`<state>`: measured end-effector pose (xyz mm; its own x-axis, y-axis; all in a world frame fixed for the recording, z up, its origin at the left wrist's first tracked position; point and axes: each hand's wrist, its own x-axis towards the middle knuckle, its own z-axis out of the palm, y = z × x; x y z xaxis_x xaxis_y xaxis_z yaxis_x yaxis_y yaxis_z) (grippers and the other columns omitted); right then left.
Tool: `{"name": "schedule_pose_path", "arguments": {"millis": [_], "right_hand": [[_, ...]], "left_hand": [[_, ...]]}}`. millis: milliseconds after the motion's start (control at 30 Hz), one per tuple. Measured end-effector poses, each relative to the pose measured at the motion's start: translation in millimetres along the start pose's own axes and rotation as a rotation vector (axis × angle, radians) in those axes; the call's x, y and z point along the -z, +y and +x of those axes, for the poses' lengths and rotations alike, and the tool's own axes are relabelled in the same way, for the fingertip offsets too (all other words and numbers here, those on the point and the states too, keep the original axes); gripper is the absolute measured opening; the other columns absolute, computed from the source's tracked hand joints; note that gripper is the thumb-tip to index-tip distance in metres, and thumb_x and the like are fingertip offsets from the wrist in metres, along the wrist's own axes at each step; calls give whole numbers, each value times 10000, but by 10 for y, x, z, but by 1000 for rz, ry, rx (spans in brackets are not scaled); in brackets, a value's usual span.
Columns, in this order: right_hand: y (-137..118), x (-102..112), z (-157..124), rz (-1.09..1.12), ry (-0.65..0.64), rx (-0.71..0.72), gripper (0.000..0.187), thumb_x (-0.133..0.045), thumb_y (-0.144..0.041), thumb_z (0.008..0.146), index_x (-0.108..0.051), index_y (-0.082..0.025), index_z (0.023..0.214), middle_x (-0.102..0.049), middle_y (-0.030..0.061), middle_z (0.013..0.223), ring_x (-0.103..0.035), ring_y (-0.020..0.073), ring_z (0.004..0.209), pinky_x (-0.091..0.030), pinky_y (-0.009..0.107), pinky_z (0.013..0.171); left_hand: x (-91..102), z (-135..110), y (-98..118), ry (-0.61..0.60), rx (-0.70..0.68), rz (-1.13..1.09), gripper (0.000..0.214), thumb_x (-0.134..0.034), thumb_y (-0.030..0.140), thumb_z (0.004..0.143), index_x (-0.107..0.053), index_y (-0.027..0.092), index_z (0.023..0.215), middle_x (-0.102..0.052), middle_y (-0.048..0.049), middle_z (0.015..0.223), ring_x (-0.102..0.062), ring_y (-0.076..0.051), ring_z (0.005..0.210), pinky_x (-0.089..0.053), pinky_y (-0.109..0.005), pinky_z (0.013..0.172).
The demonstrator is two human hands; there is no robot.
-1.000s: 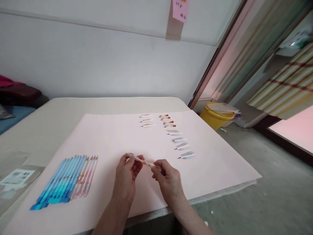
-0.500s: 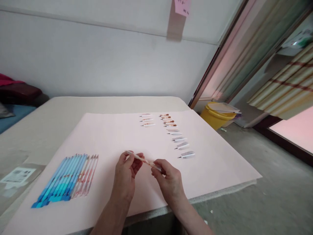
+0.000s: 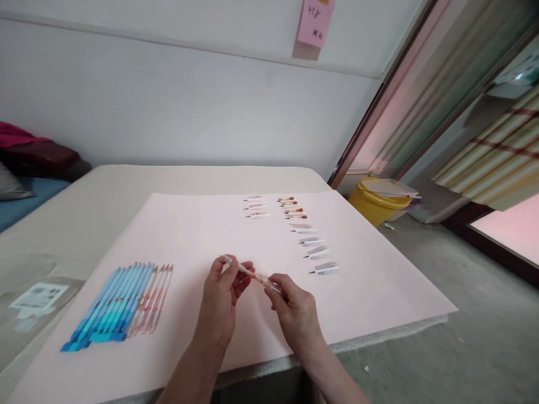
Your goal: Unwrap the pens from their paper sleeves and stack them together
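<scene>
Between my hands is a slim white pen (image 3: pixel 257 277) with a reddish pattern, slanting down to the right above the table. My left hand (image 3: pixel 223 289) pinches its upper-left part, while my right hand (image 3: pixel 292 308) grips the lower-right end. To the left lies a row of blue pens (image 3: pixel 113 303) side by side, with several clear pens with pink patterns (image 3: pixel 150 300) along its right edge. Beyond my right hand, several pen refills with dark tips (image 3: pixel 325 268) lie in a slanting column, some beside small brown-topped pieces (image 3: pixel 293 211). A few more refills (image 3: pixel 256 207) rest to their left.
A pale pink sheet (image 3: pixel 379 280) covers much of the table (image 3: pixel 126 179). Clear packaging with a label (image 3: pixel 40 300) lies at the left edge. A yellow bucket (image 3: pixel 373 203) stands on the floor at right. A pink note (image 3: pixel 315 22) hangs on the wall.
The view has shifted slightly, so the scene sits a little further right and more of the pink note shows. Both hands still hold the pen, with its angle nearly the same.
</scene>
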<state>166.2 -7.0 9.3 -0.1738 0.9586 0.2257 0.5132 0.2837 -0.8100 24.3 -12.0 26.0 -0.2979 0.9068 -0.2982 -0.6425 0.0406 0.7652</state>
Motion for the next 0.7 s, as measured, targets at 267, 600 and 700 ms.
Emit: {"name": "schedule_pose_path", "arguments": {"millis": [267, 600, 700], "right_hand": [[11, -4, -29, -30, -19, 64, 94, -486, -245, 851, -562, -213, 894, -603, -10, 710, -533, 105, 597, -384, 187, 562], [-37, -2, 3, 90, -137, -149, 147, -478, -315, 856, -521, -211, 762, -425, -66, 511, -409, 84, 455, -309, 185, 466], [-40, 0, -3, 78, -150, -174, 165, -475, -310, 854, -507, -206, 730, -428, -64, 508, -417, 83, 449, -306, 188, 463]], "left_hand": [[70, 66, -34, 64, -79, -21, 162, -713, 244, 650, -586, 169, 716, -534, 36, 767, -507, -64, 715, -428, -218, 721], [106, 86, -23, 18, -52, -27, 224, -699, 221, 661, -594, 172, 852, -626, -30, 866, -568, -137, 868, -427, -290, 798], [97, 82, -18, -4, -22, -16, 221, -683, 238, 677, -587, 181, 867, -633, -43, 901, -569, -155, 892, -428, -309, 797]]}}
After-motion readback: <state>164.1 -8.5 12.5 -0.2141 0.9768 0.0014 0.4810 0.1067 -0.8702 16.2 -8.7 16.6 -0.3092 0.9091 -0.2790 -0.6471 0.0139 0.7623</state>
